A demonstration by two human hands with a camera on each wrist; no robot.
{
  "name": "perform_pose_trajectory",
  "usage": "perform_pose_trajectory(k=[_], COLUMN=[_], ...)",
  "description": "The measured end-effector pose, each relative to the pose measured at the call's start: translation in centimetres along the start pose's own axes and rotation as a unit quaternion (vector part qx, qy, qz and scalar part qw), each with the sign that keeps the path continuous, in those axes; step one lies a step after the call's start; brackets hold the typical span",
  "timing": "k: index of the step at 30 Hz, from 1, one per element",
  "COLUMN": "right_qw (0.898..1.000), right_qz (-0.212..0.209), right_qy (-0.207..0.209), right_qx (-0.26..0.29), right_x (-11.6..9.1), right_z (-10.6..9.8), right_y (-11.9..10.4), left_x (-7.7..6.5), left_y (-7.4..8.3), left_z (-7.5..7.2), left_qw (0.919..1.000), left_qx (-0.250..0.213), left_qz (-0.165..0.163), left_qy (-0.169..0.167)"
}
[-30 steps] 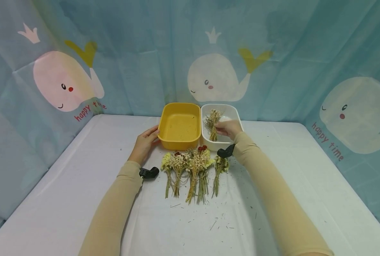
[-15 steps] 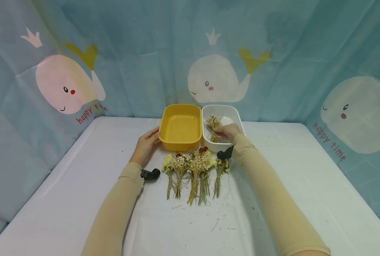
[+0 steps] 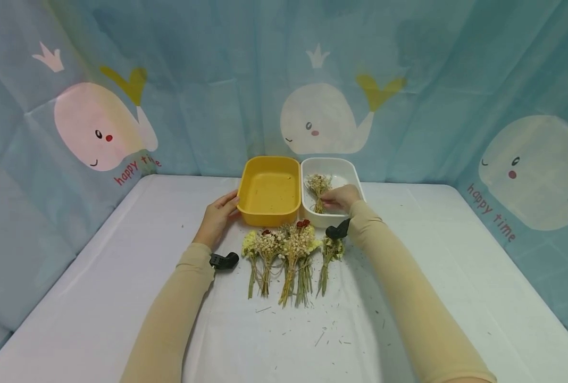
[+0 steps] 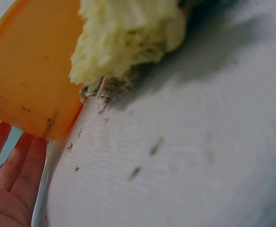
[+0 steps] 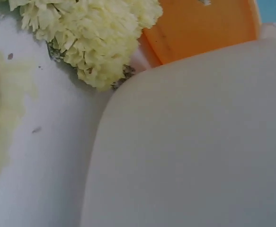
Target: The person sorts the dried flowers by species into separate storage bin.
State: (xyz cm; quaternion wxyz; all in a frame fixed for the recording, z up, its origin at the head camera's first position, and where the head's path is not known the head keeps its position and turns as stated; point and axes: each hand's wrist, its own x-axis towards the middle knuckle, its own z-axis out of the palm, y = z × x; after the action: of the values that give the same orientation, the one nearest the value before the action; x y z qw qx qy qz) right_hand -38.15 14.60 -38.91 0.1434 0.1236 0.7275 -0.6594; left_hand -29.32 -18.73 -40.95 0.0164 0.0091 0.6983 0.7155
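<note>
In the head view my right hand (image 3: pixel 342 197) pinches the stems of a small bunch of dried flowers (image 3: pixel 318 184) inside the white basin (image 3: pixel 345 171). The bunch has pale blossoms and tan stems. The right wrist view shows the white basin's wall (image 5: pixel 190 142) but not the hand. My left hand (image 3: pixel 215 219) touches the outer left side of the yellow basin (image 3: pixel 269 194), its fingers extended. In the left wrist view, the fingertips of the left hand (image 4: pixel 12 182) lie against the yellow basin's wall (image 4: pixel 31 71).
In front of the basins, several dried flower bunches (image 3: pixel 289 247) lie in a row on the white table (image 3: pixel 255 351), stems toward me. One more bunch (image 3: pixel 329 255) lies apart at the right. Stem bits are scattered nearby. A blue curtain (image 3: pixel 207 122) stands behind.
My right hand has lowered the dried flower bunch a little into the white basin. My left hand stays at the yellow basin; the head view has shifted slightly.
</note>
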Motion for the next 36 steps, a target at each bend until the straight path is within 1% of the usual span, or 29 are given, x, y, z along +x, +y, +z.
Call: perform_pose_trajectory(k=[3,8,12,14,16,18,21,24,29,33,36], right_qw=[0.999,0.996,0.993,0.992,0.991,0.991,0.990,0.991,0.989,0.988,0.987], right_qz=[-0.013,-0.052,-0.069,-0.073,-0.072,-0.069,-0.065,-0.061,-0.066,-0.072,-0.069], right_qy=[-0.029,-0.072,-0.096,-0.102,-0.107,-0.110,-0.116,-0.120,-0.129,-0.139,-0.146], right_qx=[0.011,0.011,0.021,0.030,0.037,0.040,0.035,0.027,0.001,-0.014,-0.012], right_x=[-0.9,-2.5,-4.4,-5.5,-6.7,-7.9,-9.6,-10.9,-12.5,-13.4,-14.0], right_z=[-0.5,-1.2,-1.9,-2.4,-3.0,-3.5,-4.4,-5.0,-5.4,-5.3,-5.3], right_y=[-0.8,-1.9,-2.2,-2.0,-1.5,-0.9,0.2,0.9,1.5,2.0,2.6], left_x=[0.1,0.6,1.2,1.5,1.6,1.5,1.2,0.9,0.4,0.0,-0.2], left_y=[0.2,0.3,-0.2,-0.7,-1.3,-1.9,-2.3,-2.0,-0.7,-0.1,0.0], left_z=[0.0,-0.1,-0.2,-0.2,-0.2,-0.2,-0.2,-0.2,-0.2,-0.2,-0.1], left_qw=[1.0000,0.9999,0.9999,0.9999,0.9998,0.9997,0.9996,0.9998,0.9999,0.9999,0.9999], left_qx=[-0.006,-0.012,-0.010,-0.005,0.011,0.018,0.025,0.015,-0.005,-0.006,-0.005], left_qz=[0.005,0.005,0.008,0.013,0.017,0.018,0.014,0.013,0.012,0.010,0.007], left_qy=[-0.004,-0.002,0.006,0.007,0.006,0.007,0.004,-0.001,-0.009,-0.012,-0.012])
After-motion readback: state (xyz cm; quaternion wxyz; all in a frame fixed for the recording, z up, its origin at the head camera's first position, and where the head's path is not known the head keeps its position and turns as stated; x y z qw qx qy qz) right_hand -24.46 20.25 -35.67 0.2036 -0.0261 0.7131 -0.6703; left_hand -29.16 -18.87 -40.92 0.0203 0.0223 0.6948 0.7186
